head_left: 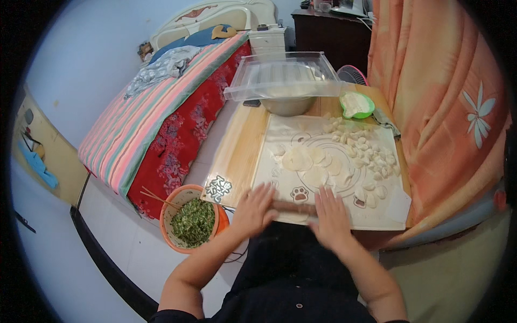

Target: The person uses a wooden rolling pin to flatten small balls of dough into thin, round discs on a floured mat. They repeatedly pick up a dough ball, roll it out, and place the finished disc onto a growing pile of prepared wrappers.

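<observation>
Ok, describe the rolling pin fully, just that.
The rolling pin is a plain brown rod, probably wooden, its surface slightly blurred. It lies roughly crosswise near the front edge of the white mat, just below a printed paw mark. The left hand and right hand lie over its two ends, fingers extended, so only the middle shows. Whether dough lies beneath it is unclear.
</observation>
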The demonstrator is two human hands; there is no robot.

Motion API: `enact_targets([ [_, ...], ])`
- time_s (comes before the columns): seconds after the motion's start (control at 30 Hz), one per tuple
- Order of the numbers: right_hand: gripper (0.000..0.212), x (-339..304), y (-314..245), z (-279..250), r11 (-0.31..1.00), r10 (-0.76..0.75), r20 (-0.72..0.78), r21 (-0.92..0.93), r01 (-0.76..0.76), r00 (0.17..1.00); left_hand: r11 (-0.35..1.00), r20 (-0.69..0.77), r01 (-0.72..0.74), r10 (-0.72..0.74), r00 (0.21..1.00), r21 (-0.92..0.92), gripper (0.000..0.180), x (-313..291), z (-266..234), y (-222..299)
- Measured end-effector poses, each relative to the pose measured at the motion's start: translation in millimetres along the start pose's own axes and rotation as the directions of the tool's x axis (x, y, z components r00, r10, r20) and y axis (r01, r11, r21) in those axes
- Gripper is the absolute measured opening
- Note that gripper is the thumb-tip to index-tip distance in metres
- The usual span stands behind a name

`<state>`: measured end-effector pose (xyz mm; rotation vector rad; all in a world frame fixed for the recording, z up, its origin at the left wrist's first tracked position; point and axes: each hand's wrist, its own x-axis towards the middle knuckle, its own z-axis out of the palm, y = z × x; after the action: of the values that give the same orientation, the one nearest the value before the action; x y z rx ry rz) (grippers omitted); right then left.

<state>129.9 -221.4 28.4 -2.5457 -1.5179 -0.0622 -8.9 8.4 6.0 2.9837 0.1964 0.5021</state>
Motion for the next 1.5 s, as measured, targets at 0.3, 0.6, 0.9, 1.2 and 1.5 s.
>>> enact_targets([
  [0.3, 0.062, 50, 19, 13, 0.996, 0.080, -0.188, 0.043, -0.073, 0.979, 0.996, -0.041, 0.093, -0.093, 0.995, -0.004, 0.064, 26, 11, -5],
  [0.6, 0.037, 26, 22, 1, 0.986, 0.107, -0.143, 0.141, -0.086, 0.984, 0.946, 0.127, -0.303, 0.317, 0.940, -0.114, 0.063, -12, 3, 36],
  [0.9, 0.038, 18, 35, -13, 0.960, 0.184, -0.144, 0.238, -0.146, 0.972, 0.948, -0.013, -0.209, 0.212, 0.977, -0.242, 0.034, 19, 0, 66],
  [1.2, 0.040, 26, 62, -9, 0.507, 0.191, 0.254, 0.801, -0.317, 0.948, 0.949, -0.092, 0.055, -0.088, 0.992, -0.312, 0.036, 44, 32, 34],
  [1.5, 0.042, 14, 68, -7, 0.122, 0.212, 0.329, 0.925, -0.359, 0.920, 0.863, -0.016, 0.144, -0.174, 0.985, -0.484, 0.062, 110, 58, 54],
])
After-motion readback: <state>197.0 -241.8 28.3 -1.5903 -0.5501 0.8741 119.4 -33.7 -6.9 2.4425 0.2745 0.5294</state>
